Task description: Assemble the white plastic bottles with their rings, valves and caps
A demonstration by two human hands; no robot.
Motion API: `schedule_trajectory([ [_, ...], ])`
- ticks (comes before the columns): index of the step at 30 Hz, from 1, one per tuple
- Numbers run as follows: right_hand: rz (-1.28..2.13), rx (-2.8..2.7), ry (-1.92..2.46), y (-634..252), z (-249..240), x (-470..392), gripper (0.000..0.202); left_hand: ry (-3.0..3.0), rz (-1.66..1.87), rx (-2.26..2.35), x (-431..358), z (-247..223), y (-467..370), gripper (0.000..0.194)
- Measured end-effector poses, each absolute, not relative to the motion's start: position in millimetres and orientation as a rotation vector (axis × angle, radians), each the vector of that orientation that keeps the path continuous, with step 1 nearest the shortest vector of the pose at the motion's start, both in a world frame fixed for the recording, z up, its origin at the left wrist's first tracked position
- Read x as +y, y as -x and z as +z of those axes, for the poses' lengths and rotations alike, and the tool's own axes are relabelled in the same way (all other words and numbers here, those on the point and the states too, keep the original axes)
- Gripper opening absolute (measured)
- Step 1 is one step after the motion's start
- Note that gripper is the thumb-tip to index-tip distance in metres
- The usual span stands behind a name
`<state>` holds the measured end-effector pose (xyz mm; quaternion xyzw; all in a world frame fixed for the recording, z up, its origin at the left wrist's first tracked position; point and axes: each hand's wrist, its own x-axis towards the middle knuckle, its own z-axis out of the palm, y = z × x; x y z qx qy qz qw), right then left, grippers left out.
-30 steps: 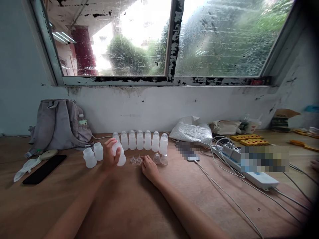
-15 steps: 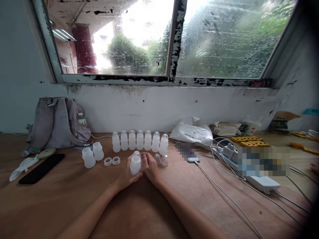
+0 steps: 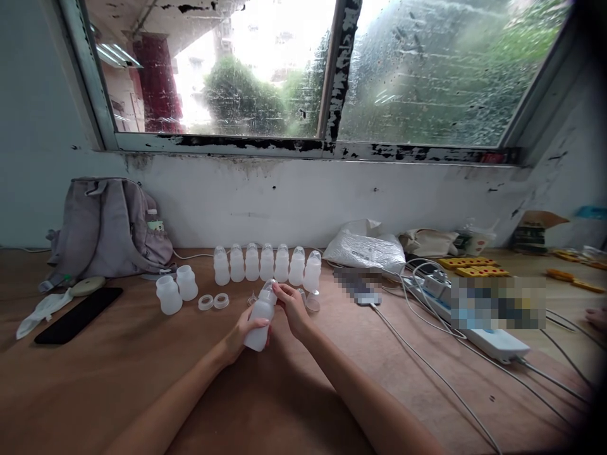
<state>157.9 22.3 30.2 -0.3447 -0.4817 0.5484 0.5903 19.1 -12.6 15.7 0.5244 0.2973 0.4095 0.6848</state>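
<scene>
Wrapped around a frosted white baby bottle is my left hand, holding it tilted with its top leaning to the right. The fingers of my right hand pinch the clear cap at the bottle's top. Just behind the held bottle lies a small clear teat, partly covered. Clear caps stand right of my right hand, one partly hidden by it. Two white rings lie to the left, near two open bottles without tops. Several capped bottles form a row behind.
A grey backpack leans against the wall at left, near a black phone-like slab. To the right are a silver bag, a charging phone, a white power strip and loose cables. Another person's hand shows at the right edge.
The bottle has tilted to the right and come slightly nearer. My right hand has risen from beside it to its cap. The teat behind the bottle now shows.
</scene>
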Motion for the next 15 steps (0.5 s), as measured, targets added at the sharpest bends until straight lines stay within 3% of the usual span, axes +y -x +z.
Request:
schedule_trajectory([
  [4,1.371,-1.065,0.707,-157,35,18,0.027,-0.854,0.827,0.481,-13,16,-16,0.029],
  [8,1.489,-1.032,0.58,-154,40,14,0.026,-0.623,0.733,0.254,-10,12,-11,0.04],
  [15,1.507,-1.017,0.583,-158,36,21,0.027,-0.73,0.752,0.301,-11,18,-13,0.037],
])
